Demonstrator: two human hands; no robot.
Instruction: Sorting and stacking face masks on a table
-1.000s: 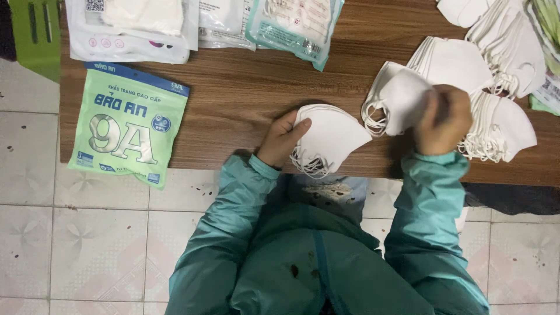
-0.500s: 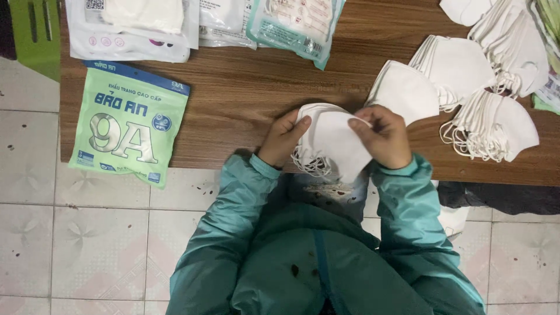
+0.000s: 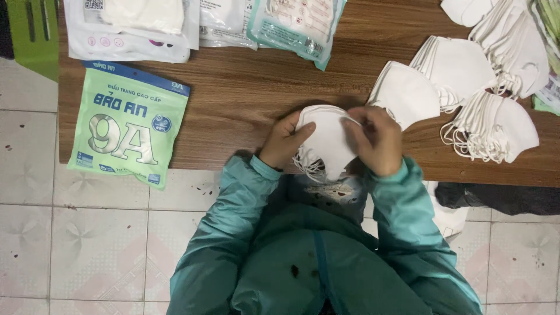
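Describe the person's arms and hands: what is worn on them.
Both arms are in long teal jacket sleeves with gathered cuffs at the wrists. The left hand and right hand are bare: no gloves, rings or watch visible. Dark spots mark the jacket front.

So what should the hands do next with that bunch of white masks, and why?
Probably square up the small stack of white fabric face masks: the left hand and right hand grip its two sides at the brown wooden table's edge, and the elastic ear loops hang loose and tangled below.
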